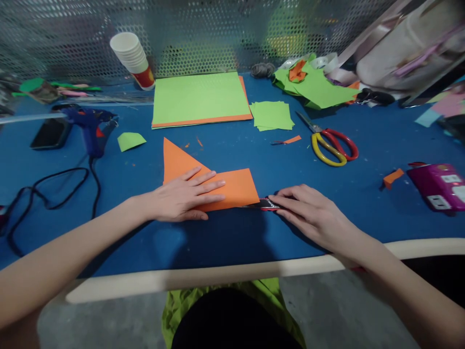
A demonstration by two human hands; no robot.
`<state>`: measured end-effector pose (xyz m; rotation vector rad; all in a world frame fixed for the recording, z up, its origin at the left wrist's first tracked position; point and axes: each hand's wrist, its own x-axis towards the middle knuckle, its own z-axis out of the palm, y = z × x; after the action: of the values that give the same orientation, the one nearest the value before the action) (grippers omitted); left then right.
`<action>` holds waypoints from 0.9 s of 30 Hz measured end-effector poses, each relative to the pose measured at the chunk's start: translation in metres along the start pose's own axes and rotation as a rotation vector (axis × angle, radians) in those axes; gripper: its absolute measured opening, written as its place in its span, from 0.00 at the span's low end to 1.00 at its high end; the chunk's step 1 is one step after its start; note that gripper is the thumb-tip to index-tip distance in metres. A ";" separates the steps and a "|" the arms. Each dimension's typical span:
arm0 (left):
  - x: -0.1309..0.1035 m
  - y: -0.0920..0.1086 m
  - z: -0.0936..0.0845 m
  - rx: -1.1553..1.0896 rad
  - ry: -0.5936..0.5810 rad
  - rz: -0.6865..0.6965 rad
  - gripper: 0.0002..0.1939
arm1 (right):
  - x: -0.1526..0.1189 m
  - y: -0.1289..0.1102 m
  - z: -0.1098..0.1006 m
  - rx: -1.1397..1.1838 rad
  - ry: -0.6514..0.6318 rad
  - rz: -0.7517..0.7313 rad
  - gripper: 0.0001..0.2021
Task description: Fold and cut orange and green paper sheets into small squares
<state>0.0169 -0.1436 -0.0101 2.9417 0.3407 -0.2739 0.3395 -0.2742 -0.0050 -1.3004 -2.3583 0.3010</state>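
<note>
A folded sheet of orange paper [236,186] lies on the blue table, one pointed flap rising at its left. Flat on top of it rests my left hand [185,194], fingers stretched out and pressing the paper down. To the right, my right hand [308,208] is closed around a utility knife [268,204] held low along the tabletop. The knife's front end sits at the paper's lower right edge, and its tip is hidden under the paper.
Green sheets [199,99], small green squares [272,115] and scissors [329,143] lie beyond my hands. A glue gun [87,128] with a looping cord is at left, near stacked paper cups [131,58]. At right sits a purple power socket [439,186]. A pale edge [181,277] borders the table.
</note>
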 end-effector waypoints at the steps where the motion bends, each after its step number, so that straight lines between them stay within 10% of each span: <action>1: 0.000 0.000 0.000 0.002 0.001 0.001 0.29 | 0.000 0.000 0.000 0.000 -0.003 -0.006 0.14; 27: -0.001 0.000 0.003 -0.011 0.052 0.020 0.29 | 0.002 -0.009 0.007 0.016 0.008 -0.006 0.14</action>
<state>0.0150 -0.1441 -0.0131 2.9443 0.3181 -0.1926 0.3285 -0.2773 -0.0070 -1.2845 -2.3485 0.3114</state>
